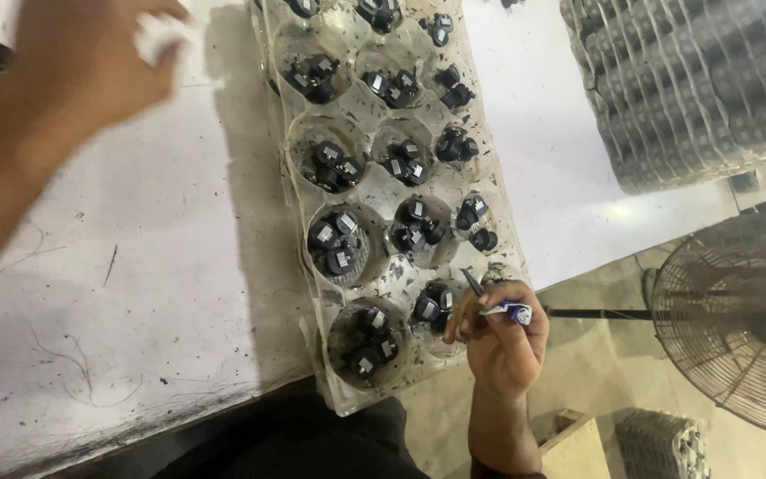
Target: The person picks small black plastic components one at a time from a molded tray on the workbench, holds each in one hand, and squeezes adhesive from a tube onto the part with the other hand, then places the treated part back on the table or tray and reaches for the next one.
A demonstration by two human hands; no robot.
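A clear plastic tray (378, 191) with round cups lies on the white table, each cup holding a few small black parts (339, 241). My right hand (500, 335) rests at the tray's near right corner, fingers closed around a thin pen-like tool (492, 300) with a blue and white grip, its dark tip pointing toward the cups. My left hand (82, 62) is raised over the far left of the table, blurred, pinching something small and white (163, 34) between the fingertips.
The white table (135, 293) is scratched and speckled with dark bits. A stack of filled clear trays (684, 84) sits at the far right. A standing fan (738, 319) is on the floor to the right, and another tray stack (662, 443) lies below.
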